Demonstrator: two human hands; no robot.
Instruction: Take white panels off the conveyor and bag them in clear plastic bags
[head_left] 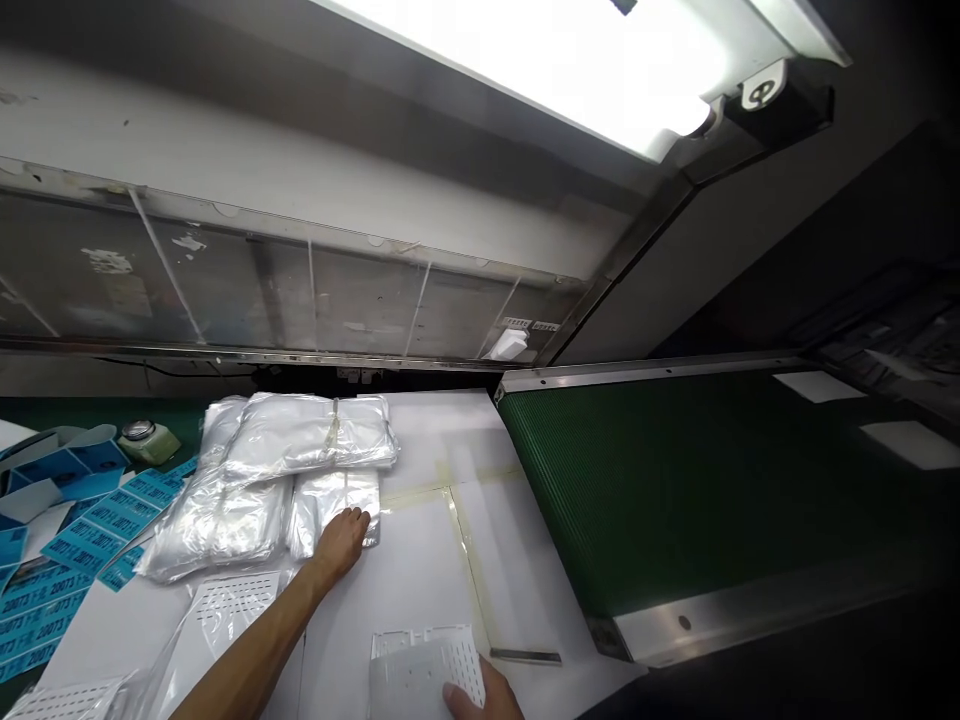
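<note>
My left hand (343, 540) reaches over the table, its fingers curled at the lower right edge of a small stack of clear plastic bags (322, 497). The fingers look pinched on that edge, though the tips are partly hidden. At the bottom of the view, my right hand (491, 697) grips a flat white plastic panel (420, 675) with rows of slots, thumb on top. Bigger bundles of clear plastic bags (304, 440) lie beyond and to the left of my left hand, with a tie around the top one.
A green conveyor belt (697, 480) runs on the right with white sheets (819, 386) on it. Blue printed labels (112, 525) and a small jar (148, 441) sit at left. Bagged slotted panels (236, 605) lie under my left forearm. A metal strip (525, 656) rests near my right hand.
</note>
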